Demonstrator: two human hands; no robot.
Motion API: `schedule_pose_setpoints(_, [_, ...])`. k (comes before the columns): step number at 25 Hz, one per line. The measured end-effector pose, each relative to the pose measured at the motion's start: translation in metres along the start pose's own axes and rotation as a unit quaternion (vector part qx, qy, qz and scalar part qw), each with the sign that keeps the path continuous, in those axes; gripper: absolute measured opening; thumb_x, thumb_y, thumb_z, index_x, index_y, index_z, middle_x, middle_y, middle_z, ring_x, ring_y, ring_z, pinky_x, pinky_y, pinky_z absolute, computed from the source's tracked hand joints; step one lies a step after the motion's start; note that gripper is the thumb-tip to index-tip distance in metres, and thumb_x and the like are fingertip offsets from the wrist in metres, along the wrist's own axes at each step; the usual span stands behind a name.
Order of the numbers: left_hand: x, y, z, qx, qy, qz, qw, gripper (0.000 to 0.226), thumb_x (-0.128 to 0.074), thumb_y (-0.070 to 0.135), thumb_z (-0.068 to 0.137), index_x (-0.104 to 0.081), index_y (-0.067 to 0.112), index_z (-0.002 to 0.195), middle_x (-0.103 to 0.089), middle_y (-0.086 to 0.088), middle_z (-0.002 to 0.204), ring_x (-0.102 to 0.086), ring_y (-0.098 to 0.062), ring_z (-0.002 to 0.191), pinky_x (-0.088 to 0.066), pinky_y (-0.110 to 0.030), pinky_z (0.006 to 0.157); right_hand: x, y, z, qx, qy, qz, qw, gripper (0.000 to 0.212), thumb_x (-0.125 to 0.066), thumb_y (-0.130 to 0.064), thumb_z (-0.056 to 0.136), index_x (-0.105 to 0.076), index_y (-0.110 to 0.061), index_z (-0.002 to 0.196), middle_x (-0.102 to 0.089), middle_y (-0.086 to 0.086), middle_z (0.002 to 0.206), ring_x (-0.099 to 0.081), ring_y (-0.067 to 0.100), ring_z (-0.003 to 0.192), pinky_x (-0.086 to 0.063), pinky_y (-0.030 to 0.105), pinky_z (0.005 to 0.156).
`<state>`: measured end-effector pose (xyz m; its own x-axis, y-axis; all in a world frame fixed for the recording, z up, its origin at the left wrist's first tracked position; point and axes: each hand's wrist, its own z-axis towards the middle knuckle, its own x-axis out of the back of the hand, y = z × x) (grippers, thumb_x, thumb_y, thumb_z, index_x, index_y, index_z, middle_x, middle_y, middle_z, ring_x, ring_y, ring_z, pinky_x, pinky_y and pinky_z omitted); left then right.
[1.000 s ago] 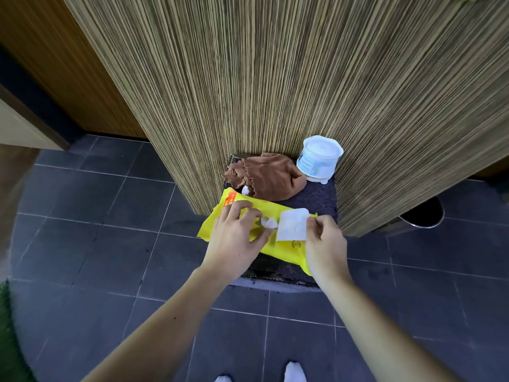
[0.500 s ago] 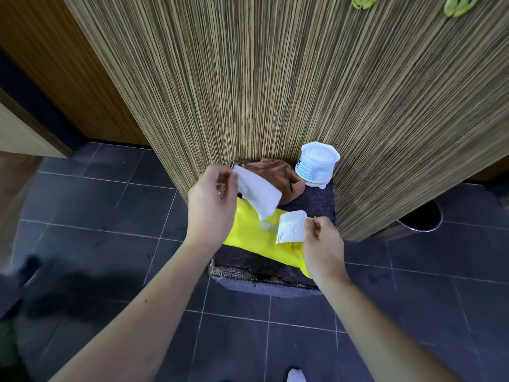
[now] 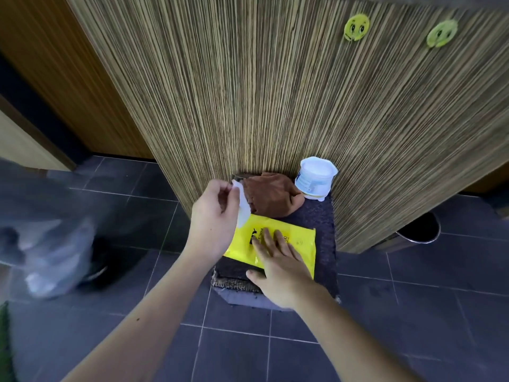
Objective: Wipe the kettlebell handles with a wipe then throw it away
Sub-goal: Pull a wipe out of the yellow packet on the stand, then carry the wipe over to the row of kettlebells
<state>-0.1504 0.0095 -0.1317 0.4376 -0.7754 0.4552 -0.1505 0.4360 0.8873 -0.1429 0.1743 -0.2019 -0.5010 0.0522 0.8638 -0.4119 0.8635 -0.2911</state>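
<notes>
The left hand (image 3: 213, 216) is lifted up over the left end of the yellow wipe pack (image 3: 278, 239). Its fingers (image 3: 232, 198) are curled, and the thumb and first finger pinch the top corner of a white wipe (image 3: 242, 208). The wipe hangs down from the pinch. Its long side runs up and down, and its bottom end reaches the top left corner of the pack. The hand hides part of the wipe.

The right hand (image 3: 281, 268) lies flat on the right half of the pack. Its fingers (image 3: 265, 238) are straight and a little apart. They point away from the person and press down on the pack. They are not curled around anything. The thumb sticks out to the left, past the near edge of the pack.

The pack lies flat on a low dark bench (image 3: 322, 241). Its long side runs from left to right. Behind the pack is a crumpled brown cloth (image 3: 271, 195). To the right of the cloth, behind the pack, stands a white tub (image 3: 315, 179). Well to the right of the pack, a round metal bin (image 3: 418, 232) peeks out from behind the striped wall (image 3: 275, 92). Two green smiley faces (image 3: 356, 28) are high up on that wall. Far to the left of the pack there is a blurry grey bag (image 3: 55, 257) on the floor (image 3: 275, 354).
</notes>
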Motion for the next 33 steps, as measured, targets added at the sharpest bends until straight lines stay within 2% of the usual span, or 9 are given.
schedule_pose_setpoints(2, [-0.002,0.01,-0.008,-0.006,-0.018,-0.003,1.0,0.014,-0.056,0.03,0.104,-0.062,0.02,0.098,-0.068,0.007,0.079,-0.061,-0.003,0.072,-0.045,-0.016,0.064,0.017,0.003,-0.004,-0.012,0.016,0.042,0.999,0.072,-0.036,-0.057,0.1,-0.007,-0.028,0.16,0.01,0.002,0.168,0.011,0.022,0.154,-0.003,0.045,0.125])
schedule_pose_setpoints(8, [-0.004,0.109,-0.031,-0.06,-0.064,-0.069,0.994,0.017,-0.053,0.036,0.105,-0.06,0.023,0.095,-0.07,-0.002,0.076,-0.066,-0.021,0.068,-0.057,-0.043,0.068,0.111,0.052,-0.094,-0.085,0.208,0.181,0.958,0.069,-0.042,-0.055,0.1,-0.019,-0.026,0.158,-0.009,0.002,0.168,-0.005,0.017,0.155,-0.011,0.037,0.125])
schedule_pose_setpoints(11, [-0.007,0.216,-0.065,-0.106,-0.098,-0.116,0.983,0.019,-0.056,0.032,0.104,-0.059,0.02,0.091,-0.067,-0.006,0.067,-0.063,-0.016,0.057,-0.056,-0.034,0.059,0.177,0.08,-0.201,-0.133,0.274,0.26,0.917,0.068,-0.041,-0.058,0.099,-0.02,-0.031,0.157,-0.014,-0.01,0.166,-0.01,0.009,0.153,-0.013,0.035,0.125])
schedule_pose_setpoints(13, [-0.008,0.278,-0.093,-0.137,-0.118,-0.148,0.972,0.022,-0.061,0.03,0.102,-0.057,0.017,0.085,-0.063,-0.01,0.06,-0.058,-0.017,0.051,-0.052,-0.035,0.056,0.211,0.092,-0.269,-0.15,0.31,0.281,0.896,0.066,-0.039,-0.062,0.099,-0.02,-0.035,0.156,-0.019,-0.016,0.163,-0.016,0.007,0.151,-0.02,0.038,0.124])
schedule_pose_setpoints(16, [-0.028,0.39,-0.16,-0.165,-0.204,-0.198,0.944,0.031,-0.067,0.032,0.099,-0.054,0.017,0.075,-0.061,-0.011,0.055,-0.056,-0.022,0.049,-0.051,-0.039,0.058,0.26,0.121,-0.397,-0.208,0.385,0.255,0.862,0.062,-0.037,-0.06,0.1,-0.024,-0.034,0.156,-0.023,-0.018,0.161,-0.014,0.006,0.151,-0.019,0.037,0.124])
schedule_pose_setpoints(19, [-0.057,0.5,-0.261,-0.246,-0.296,-0.183,0.905,0.03,-0.066,0.036,0.098,-0.058,0.018,0.074,-0.064,-0.002,0.059,-0.058,-0.015,0.055,-0.049,-0.035,0.061,0.293,0.154,-0.549,-0.27,0.46,0.217,0.818,0.06,-0.038,-0.057,0.101,-0.03,-0.029,0.153,-0.033,-0.012,0.157,-0.026,0.01,0.146,-0.025,0.034,0.12])
schedule_pose_setpoints(25, [-0.122,0.642,-0.483,-0.389,-0.359,-0.148,0.835,0.021,-0.059,0.04,0.098,-0.061,0.025,0.084,-0.067,0.01,0.079,-0.062,0.001,0.082,-0.049,-0.018,0.058,0.272,0.212,-0.838,-0.384,0.516,0.184,0.743,0.066,-0.039,-0.059,0.099,-0.035,-0.019,0.152,-0.039,-0.003,0.156,-0.033,0.015,0.144,-0.029,0.037,0.119])
schedule_pose_setpoints(29, [-0.179,0.68,-0.614,-0.409,-0.42,-0.148,0.796,0.023,-0.059,0.041,0.1,-0.061,0.025,0.084,-0.068,0.002,0.078,-0.066,-0.012,0.074,-0.061,-0.041,0.066,0.216,0.241,-0.998,-0.48,0.507,0.164,0.697,0.063,-0.041,-0.057,0.1,-0.038,-0.019,0.15,-0.043,-0.001,0.152,-0.041,0.017,0.139,-0.033,0.038,0.115])
schedule_pose_setpoints(33, [-0.226,0.705,-0.714,-0.417,-0.473,-0.161,0.76,0.03,-0.06,0.038,0.101,-0.058,0.02,0.077,-0.065,-0.005,0.069,-0.061,-0.018,0.063,-0.049,-0.036,0.063,0.167,0.271,-1.097,-0.537,0.501,0.186,0.652,0.06,-0.039,-0.057,0.1,-0.038,-0.022,0.149,-0.04,-0.002,0.155,-0.035,0.02,0.143,-0.031,0.039,0.115])
